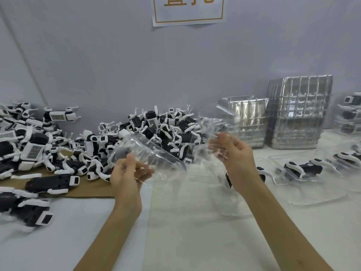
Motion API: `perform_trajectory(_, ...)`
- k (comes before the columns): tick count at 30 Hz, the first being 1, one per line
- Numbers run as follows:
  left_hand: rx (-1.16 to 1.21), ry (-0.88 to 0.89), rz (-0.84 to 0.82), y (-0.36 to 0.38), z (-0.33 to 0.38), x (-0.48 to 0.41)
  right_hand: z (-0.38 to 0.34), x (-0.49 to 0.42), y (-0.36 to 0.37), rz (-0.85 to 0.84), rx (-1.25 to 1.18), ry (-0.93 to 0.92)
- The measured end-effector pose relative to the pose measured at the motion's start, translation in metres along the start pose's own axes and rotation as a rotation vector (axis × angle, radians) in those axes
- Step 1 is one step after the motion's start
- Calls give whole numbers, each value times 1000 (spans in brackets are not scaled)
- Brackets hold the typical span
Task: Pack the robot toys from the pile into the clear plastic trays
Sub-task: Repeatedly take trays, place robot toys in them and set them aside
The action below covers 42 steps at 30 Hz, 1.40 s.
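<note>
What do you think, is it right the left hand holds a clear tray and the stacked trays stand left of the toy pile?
No. The left hand holds a clear tray, but the stacked trays stand right of the toy pile, per the head view.

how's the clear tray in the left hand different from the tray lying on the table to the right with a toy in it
The held tray is lifted off the table and tilted, in the left hand's grip; the table tray lies flat. The held tray looks empty; the table tray carries a black-and-white robot toy. Both are clear plastic.
</note>
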<state>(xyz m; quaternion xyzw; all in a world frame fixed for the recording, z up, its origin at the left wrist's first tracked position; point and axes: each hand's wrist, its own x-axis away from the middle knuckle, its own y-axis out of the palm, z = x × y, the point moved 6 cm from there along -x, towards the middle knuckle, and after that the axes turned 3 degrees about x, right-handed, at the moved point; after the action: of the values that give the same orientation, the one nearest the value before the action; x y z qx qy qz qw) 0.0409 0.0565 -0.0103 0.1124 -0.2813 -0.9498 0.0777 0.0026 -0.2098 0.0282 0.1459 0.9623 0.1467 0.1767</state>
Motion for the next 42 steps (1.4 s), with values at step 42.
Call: perform_trajectory(42, 555, -412, -378, 14, -26, 4, 11, 60, 41, -329, 1064, -774)
